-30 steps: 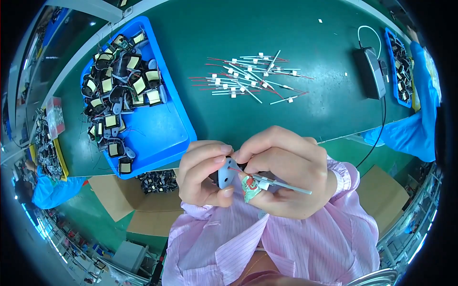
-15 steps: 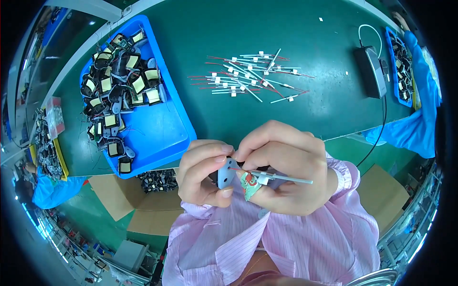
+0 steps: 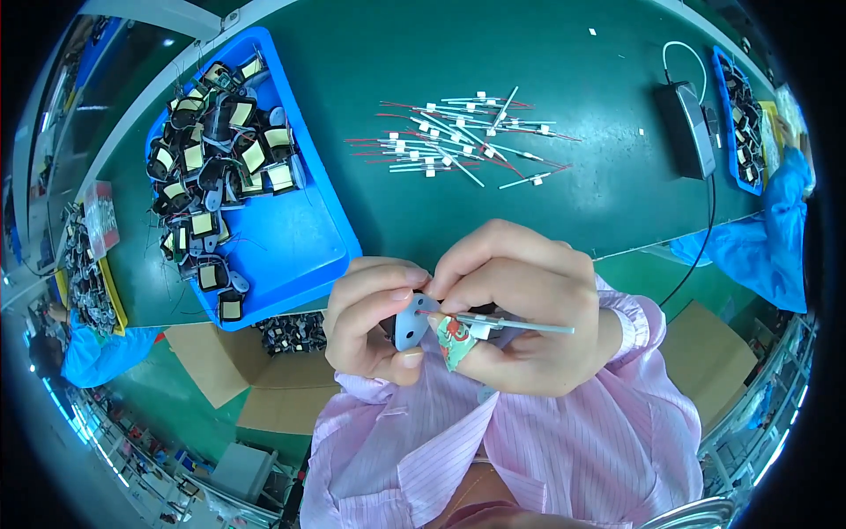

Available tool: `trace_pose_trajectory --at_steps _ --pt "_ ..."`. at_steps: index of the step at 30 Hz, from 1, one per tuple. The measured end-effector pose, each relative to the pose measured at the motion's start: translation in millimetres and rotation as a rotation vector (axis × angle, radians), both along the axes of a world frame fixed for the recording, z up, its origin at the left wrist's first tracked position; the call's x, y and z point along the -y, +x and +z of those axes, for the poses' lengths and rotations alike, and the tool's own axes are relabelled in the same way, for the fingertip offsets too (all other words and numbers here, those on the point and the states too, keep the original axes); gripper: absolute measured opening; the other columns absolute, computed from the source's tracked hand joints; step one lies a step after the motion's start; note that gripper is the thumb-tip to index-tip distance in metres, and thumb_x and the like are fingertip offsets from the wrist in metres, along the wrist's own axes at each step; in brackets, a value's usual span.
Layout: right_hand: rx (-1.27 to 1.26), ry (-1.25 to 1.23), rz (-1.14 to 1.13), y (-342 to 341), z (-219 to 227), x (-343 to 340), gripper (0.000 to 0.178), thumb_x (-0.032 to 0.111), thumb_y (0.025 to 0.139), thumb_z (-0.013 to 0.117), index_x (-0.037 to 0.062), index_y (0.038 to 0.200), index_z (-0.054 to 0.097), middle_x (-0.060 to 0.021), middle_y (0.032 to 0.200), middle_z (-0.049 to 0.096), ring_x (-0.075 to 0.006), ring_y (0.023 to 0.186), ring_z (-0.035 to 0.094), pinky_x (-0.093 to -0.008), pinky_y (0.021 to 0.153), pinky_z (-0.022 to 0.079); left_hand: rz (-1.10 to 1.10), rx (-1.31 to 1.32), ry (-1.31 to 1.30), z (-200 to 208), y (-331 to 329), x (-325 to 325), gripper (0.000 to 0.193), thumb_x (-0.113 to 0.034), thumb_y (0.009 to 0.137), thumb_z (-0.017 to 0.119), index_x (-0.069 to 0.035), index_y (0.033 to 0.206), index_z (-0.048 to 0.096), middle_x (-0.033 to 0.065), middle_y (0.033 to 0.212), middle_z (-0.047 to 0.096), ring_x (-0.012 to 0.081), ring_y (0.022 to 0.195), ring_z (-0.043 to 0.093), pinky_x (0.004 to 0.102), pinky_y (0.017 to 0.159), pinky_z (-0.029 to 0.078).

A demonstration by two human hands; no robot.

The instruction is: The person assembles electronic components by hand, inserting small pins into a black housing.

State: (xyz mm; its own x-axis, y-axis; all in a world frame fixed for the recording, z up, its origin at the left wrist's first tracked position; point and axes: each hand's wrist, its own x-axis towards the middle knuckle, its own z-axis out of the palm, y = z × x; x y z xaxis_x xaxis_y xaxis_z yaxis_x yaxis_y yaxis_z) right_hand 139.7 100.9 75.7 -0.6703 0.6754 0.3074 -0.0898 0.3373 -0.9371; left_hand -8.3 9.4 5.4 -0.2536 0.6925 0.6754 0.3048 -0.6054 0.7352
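My left hand (image 3: 363, 317) is closed around a grey-blue plastic part (image 3: 409, 328) with small dark holes in its face and a black body behind. Close against it, my right hand (image 3: 535, 295) pinches a thin wire lead (image 3: 538, 328), a pale tube with a white block and a red wire. The red end of that lead reaches the holed face of the part; whether it goes into a hole I cannot tell. Green patterned wrapping (image 3: 456, 344) covers my right thumb. More such leads (image 3: 454, 137) lie in a loose pile on the green table beyond my hands.
At left a blue tray (image 3: 304, 238) holds several black-and-grey parts with pale yellow pads. A black box (image 3: 686, 132) with cables stands at right. Below the table edge sits an open carton (image 3: 286, 401). Co-workers' blue sleeves (image 3: 740, 247) show at both sides.
Both my hands have shifted very slightly left, and the red wire's visible length between thumb and part is shorter. At far right a co-worker's arm has moved back toward the near side.
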Motion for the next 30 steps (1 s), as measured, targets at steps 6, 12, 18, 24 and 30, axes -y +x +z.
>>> trace_pose_trajectory --at_steps 6,12,18,24,30 --pt "0.027 0.054 -0.001 0 1 1 0.016 -0.001 0.065 0.073 -0.0030 0.078 0.065 -0.0146 0.087 0.063 -0.0171 0.064 0.063 -0.0260 0.052 0.049 -0.007 -0.010 0.012 0 0 -2 0.044 -0.030 0.085 0.065 0.008 0.105 0.056 0.0234 0.096 0.060 0.0290 0.075 0.063 0.0340 0.061 0.052" --pt "0.071 0.148 0.050 -2 0 -2 0.017 0.000 0.066 0.074 -0.0039 0.080 0.063 -0.0135 0.086 0.060 -0.0176 0.065 0.061 -0.0273 0.054 0.050 -0.012 -0.024 0.007 0 -2 -3 0.045 -0.029 0.083 0.068 0.008 0.105 0.056 0.0231 0.096 0.060 0.0289 0.076 0.063 0.0342 0.061 0.051" --pt "0.154 -0.075 0.139 9 18 -18 0.013 0.000 0.072 0.070 -0.0024 0.084 0.065 -0.0103 0.077 0.061 -0.0169 0.065 0.060 -0.0268 0.056 0.049 0.020 0.053 -0.047 -1 -3 3 0.047 -0.028 0.080 0.071 0.007 0.107 0.057 0.0223 0.097 0.060 0.0283 0.076 0.062 0.0342 0.061 0.051" --pt "0.155 -0.014 0.114 14 7 -12 0.015 -0.003 0.074 0.066 -0.0018 0.089 0.068 -0.0124 0.082 0.064 -0.0184 0.071 0.065 -0.0280 0.059 0.051 -0.111 0.077 -0.105 3 -3 0 0.045 -0.014 0.072 0.079 0.007 0.107 0.059 0.0216 0.103 0.056 0.0276 0.080 0.062 0.0335 0.063 0.052" --pt "0.161 0.071 0.141 15 3 -12 0.019 -0.002 0.074 0.068 0.0015 0.093 0.069 -0.0124 0.084 0.063 -0.0212 0.070 0.065 -0.0291 0.059 0.051 -0.024 0.094 -0.105 1 4 5 0.050 -0.008 0.067 0.084 0.005 0.107 0.058 0.0199 0.103 0.056 0.0263 0.081 0.062 0.0329 0.063 0.050"
